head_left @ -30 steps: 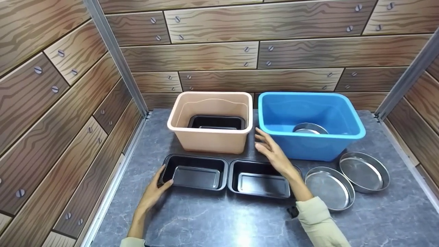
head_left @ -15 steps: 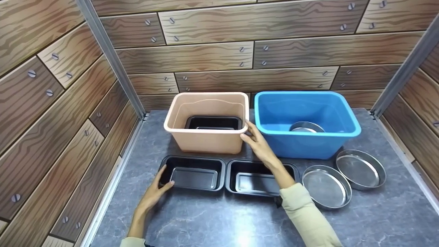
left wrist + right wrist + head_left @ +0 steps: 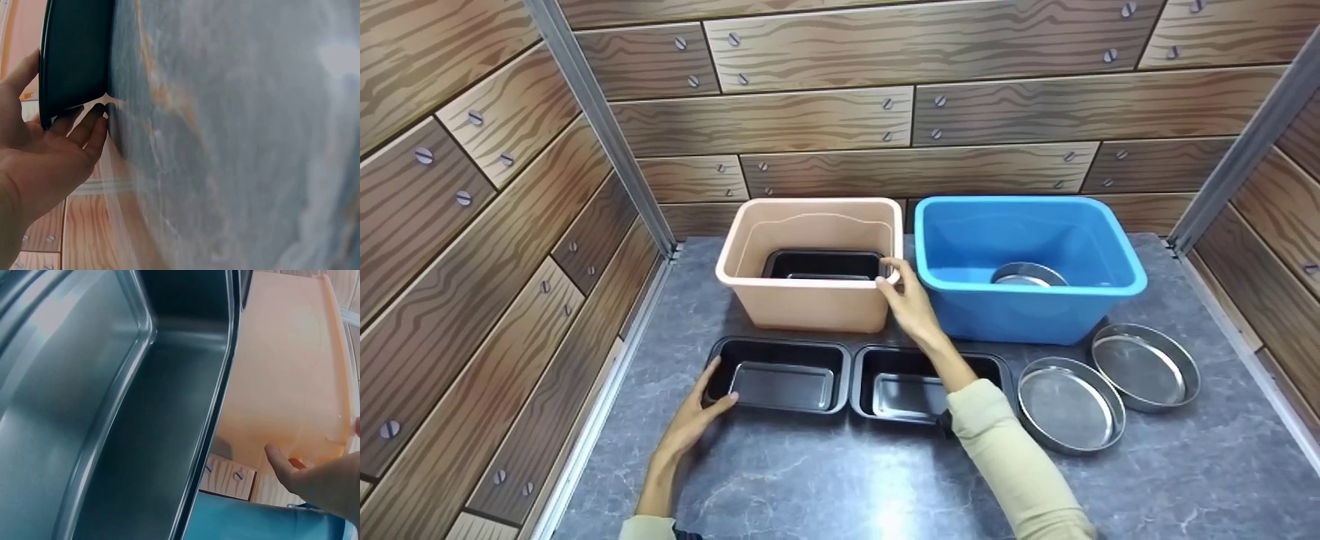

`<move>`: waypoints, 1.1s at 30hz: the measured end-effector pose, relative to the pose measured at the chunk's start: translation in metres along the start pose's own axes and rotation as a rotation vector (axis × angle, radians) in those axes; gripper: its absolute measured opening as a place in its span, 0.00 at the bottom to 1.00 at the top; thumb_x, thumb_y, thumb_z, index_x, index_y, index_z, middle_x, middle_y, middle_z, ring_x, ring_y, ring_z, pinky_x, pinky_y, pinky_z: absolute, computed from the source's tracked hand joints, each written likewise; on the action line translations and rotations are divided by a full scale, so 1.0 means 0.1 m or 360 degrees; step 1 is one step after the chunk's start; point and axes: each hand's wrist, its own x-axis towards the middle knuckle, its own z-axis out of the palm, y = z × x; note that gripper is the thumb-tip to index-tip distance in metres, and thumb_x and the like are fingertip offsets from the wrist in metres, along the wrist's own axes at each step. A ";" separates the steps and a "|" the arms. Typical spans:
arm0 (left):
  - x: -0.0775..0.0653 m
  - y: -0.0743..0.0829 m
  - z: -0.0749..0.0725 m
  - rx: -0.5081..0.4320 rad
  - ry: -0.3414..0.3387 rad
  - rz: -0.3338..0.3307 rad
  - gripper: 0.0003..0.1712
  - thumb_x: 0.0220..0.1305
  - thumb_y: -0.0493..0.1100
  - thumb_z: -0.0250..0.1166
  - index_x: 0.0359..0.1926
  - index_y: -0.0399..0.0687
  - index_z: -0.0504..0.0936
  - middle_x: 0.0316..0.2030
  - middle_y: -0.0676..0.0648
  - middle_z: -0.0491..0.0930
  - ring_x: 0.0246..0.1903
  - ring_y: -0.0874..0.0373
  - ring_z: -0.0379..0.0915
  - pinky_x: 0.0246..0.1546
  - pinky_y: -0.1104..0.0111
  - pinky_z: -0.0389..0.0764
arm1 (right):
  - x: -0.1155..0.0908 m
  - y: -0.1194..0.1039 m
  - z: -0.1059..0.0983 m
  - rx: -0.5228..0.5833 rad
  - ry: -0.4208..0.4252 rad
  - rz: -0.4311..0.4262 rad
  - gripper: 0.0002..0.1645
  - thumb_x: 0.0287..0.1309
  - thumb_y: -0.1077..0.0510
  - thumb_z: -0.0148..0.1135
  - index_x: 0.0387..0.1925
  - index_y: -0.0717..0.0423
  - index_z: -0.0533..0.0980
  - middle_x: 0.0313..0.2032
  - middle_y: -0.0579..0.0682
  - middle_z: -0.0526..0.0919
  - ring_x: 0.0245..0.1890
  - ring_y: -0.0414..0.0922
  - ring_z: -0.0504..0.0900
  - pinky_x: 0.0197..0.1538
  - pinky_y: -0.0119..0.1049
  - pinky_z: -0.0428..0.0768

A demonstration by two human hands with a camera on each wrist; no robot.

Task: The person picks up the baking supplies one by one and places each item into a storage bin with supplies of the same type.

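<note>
In the head view my left hand (image 3: 688,422) holds the left end of a black loaf pan (image 3: 784,386). The left wrist view shows its fingers beneath the rim and against the outer wall of that loaf pan (image 3: 76,62). My right hand (image 3: 913,306) grips the front right corner of a peach plastic bin (image 3: 814,307), with the thumb outside and the fingers over the rim. Inside the bin lies another black loaf pan (image 3: 825,262). A second loaf pan (image 3: 877,409) on the table sits below my right forearm, partly covered by it.
Right of the peach bin stands a blue bin (image 3: 1012,319) with a round metal pan (image 3: 1027,274) in it. Two more round pans, a nearer one (image 3: 1069,405) and a farther one (image 3: 1147,367), lie on the grey marbled table (image 3: 780,480). Wood-patterned walls (image 3: 825,120) enclose it.
My right hand has moved left from beside the blue bin to the peach bin's front right corner and taken its rim. My left hand has stayed at the loaf pan.
</note>
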 end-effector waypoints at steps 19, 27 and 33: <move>0.02 0.11 0.03 -0.0016 0.0070 0.0007 0.48 0.70 0.46 0.69 0.83 0.54 0.53 0.82 0.39 0.45 0.80 0.36 0.36 0.74 0.33 0.36 | 0.02 -0.03 -0.01 -0.0062 0.0004 -0.0043 0.25 0.74 0.62 0.59 0.68 0.62 0.71 0.45 0.59 0.77 0.50 0.53 0.76 0.66 0.50 0.74; 0.05 0.12 0.04 -0.0009 0.0078 0.0026 0.47 0.71 0.45 0.69 0.83 0.55 0.54 0.82 0.40 0.45 0.80 0.36 0.36 0.74 0.33 0.35 | 0.07 -0.07 -0.03 -0.0078 -0.0013 -0.0039 0.25 0.74 0.61 0.58 0.69 0.62 0.70 0.56 0.64 0.78 0.55 0.55 0.76 0.67 0.51 0.74; -0.01 0.10 0.03 -0.0004 0.0080 0.0026 0.48 0.70 0.45 0.69 0.83 0.53 0.54 0.82 0.39 0.45 0.80 0.36 0.37 0.75 0.34 0.37 | 0.01 -0.06 -0.01 -0.0071 -0.0021 -0.0011 0.26 0.74 0.62 0.59 0.69 0.62 0.70 0.54 0.64 0.77 0.54 0.54 0.75 0.67 0.51 0.73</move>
